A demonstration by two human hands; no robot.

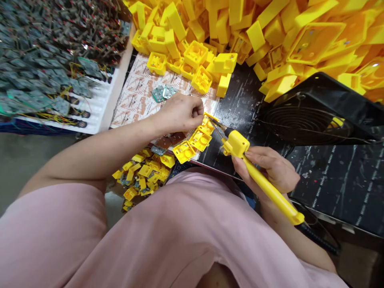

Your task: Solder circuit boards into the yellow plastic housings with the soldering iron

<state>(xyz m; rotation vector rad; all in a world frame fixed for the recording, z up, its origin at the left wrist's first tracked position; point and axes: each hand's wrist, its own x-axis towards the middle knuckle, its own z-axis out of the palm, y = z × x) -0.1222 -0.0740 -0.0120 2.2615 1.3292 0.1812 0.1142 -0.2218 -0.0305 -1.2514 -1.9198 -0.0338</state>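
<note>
My right hand [267,168] is wrapped round a yellow soldering iron [238,144], a pistol-like body with a long handle and a black cord. Its thin metal tip points left into the farthest of several small yellow housings [200,139], which lie in a row along the table edge. Over that same far housing, my left hand [186,112] is closed in a pinch; whatever sits between its fingertips is hidden. Just beyond the left hand lie a few green circuit boards [163,93]. A dark board [158,150] rests by the near table edge.
Yellow cases [216,24] are heaped at the back and right. Left stands a white foam tray [100,96] crowded with wired circuit boards. A black fan [312,116] stands at right on the black tabletop [339,180]. Below the edge, filled housings [144,176] are piled up.
</note>
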